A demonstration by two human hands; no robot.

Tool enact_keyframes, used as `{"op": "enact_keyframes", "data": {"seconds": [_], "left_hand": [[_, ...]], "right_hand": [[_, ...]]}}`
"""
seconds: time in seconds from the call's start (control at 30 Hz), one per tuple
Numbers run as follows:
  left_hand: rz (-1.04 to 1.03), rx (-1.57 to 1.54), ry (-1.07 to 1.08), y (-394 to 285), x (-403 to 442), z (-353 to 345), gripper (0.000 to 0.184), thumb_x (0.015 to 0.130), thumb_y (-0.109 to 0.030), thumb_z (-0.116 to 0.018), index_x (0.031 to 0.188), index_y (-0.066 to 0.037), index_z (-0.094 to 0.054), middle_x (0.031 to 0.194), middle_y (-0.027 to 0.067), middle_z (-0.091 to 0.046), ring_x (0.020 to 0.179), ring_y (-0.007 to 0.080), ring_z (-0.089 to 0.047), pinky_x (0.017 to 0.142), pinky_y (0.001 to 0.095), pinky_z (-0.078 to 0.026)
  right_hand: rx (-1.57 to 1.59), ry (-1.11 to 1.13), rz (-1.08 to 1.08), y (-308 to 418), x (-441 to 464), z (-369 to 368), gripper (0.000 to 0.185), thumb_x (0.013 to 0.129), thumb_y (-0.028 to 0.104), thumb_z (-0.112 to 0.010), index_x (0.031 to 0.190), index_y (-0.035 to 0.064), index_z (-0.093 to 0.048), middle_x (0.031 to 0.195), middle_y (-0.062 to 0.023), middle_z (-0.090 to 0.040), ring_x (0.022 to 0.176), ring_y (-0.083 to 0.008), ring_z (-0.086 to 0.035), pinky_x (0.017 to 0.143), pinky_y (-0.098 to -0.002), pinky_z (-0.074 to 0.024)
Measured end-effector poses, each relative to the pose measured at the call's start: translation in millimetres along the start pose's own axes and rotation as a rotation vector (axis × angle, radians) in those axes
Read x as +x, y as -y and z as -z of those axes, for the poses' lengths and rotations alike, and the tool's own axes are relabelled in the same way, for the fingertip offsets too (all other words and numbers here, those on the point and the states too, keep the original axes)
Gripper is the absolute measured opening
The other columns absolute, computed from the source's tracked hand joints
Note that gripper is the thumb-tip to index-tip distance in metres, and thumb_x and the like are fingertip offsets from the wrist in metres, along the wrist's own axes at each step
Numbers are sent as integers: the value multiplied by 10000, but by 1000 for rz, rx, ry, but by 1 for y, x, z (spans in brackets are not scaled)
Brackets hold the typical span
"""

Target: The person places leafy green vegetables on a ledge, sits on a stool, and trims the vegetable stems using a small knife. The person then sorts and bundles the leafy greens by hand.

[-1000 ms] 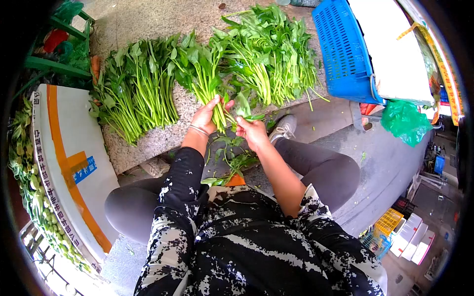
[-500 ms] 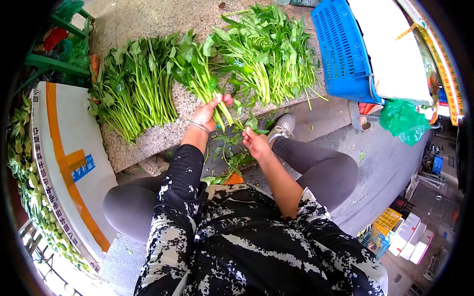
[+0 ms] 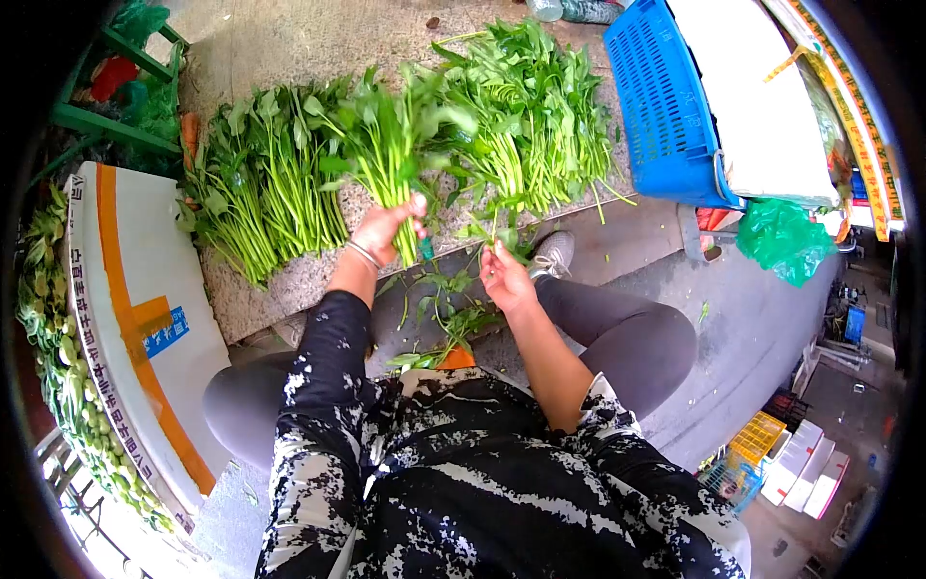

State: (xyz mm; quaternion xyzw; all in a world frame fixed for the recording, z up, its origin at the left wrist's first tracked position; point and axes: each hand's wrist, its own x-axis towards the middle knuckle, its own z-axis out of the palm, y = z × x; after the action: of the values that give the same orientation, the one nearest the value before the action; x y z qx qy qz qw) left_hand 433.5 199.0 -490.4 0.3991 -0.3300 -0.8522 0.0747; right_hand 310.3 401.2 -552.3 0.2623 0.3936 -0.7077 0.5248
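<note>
My left hand [image 3: 384,232] is closed round the lower stems of a bunch of water spinach [image 3: 388,159], whose leaf tops are blurred by motion. The cut ends stick out below my fist. To its right, my right hand [image 3: 506,278] pinches a small leafy sprig [image 3: 496,228] between thumb and fingers, apart from the bunch. A left pile of water spinach [image 3: 280,183] lies on the stone slab [image 3: 275,301], stems toward me. A larger right pile [image 3: 526,125] rests beyond my right hand. Loose trimmings [image 3: 451,314] lie below, between my legs.
At the right stands a blue plastic crate [image 3: 666,106] with a green plastic bag [image 3: 786,241] near it. On the left are a white foam box [image 3: 154,318] with orange tape and a green stool frame [image 3: 121,130]. My shoe [image 3: 553,253] is by the slab's edge.
My left hand has moved left with the bunch, away from my right hand. The gap between the hands is wider, and the right hand has risen slightly with its sprig.
</note>
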Motion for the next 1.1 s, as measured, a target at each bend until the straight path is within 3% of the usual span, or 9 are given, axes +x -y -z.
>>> {"op": "enact_keyframes", "data": {"seconds": [0.27,0.33,0.4,0.53,0.73,0.87,0.9,0.97,1.1], "left_hand": [[-145,-259,-112,50,3,-18,161,727,-85,-667,835,-44,-556,684,56,-572,538,149,-521,448,264,-427],[-105,-246,-100,51,1,-11,167,743,-107,-655,852,-45,-545,705,50,-572,548,150,-522,459,265,-428],[-23,-212,-124,50,-2,-7,183,753,-117,-647,875,-44,-532,728,46,-570,566,151,-526,470,266,-430],[74,-90,-76,60,-8,2,257,752,-167,-655,940,-35,-539,864,82,-608,675,174,-570,540,280,-472],[11,-205,-49,71,1,-13,188,756,-53,-623,933,-17,-570,891,107,-607,762,217,-592,624,337,-500],[-122,-302,-50,58,-2,-18,123,772,0,-577,888,-10,-538,854,100,-592,747,222,-583,600,339,-495],[-180,-331,-36,54,0,-19,106,776,15,-562,867,-9,-515,829,98,-579,722,219,-574,584,338,-490],[-255,-366,-56,45,6,-22,82,787,34,-526,834,-14,-479,771,93,-548,646,193,-536,542,324,-475],[-131,-344,-115,37,28,-20,106,776,-36,-587,861,-12,-529,814,87,-586,579,158,-516,501,288,-462]], "right_hand": [[-314,112,196,2,-14,-45,212,779,156,-621,978,96,-581,795,17,-569,700,-97,-554,534,-214,-427],[-456,102,14,0,-14,-23,180,774,144,-619,938,81,-584,757,-1,-576,626,-102,-544,469,-217,-404],[-1065,-273,-81,-8,1,22,128,778,129,-606,863,42,-566,645,-49,-567,475,-106,-493,378,-230,-348],[-555,-212,386,-18,-17,-14,193,762,99,-632,921,12,-564,770,-69,-601,601,-118,-560,454,-208,-402],[-1001,-6,37,3,-22,-67,326,755,338,-644,814,24,-582,701,-66,-604,547,-154,-565,428,-238,-422],[-1613,-738,1354,37,28,-63,334,725,384,-631,786,64,-556,756,-115,-596,707,-318,-580,618,-424,-451],[-1610,-741,1348,45,31,-72,334,725,384,-631,786,64,-556,756,-115,-596,707,-318,-580,618,-424,-451],[-1759,-796,829,60,34,-88,290,711,327,-633,819,69,-555,827,-144,-590,776,-322,-572,675,-442,-432],[-1672,-534,1025,56,37,-90,270,694,260,-634,852,54,-557,848,-155,-579,756,-322,-569,661,-405,-448]]}}
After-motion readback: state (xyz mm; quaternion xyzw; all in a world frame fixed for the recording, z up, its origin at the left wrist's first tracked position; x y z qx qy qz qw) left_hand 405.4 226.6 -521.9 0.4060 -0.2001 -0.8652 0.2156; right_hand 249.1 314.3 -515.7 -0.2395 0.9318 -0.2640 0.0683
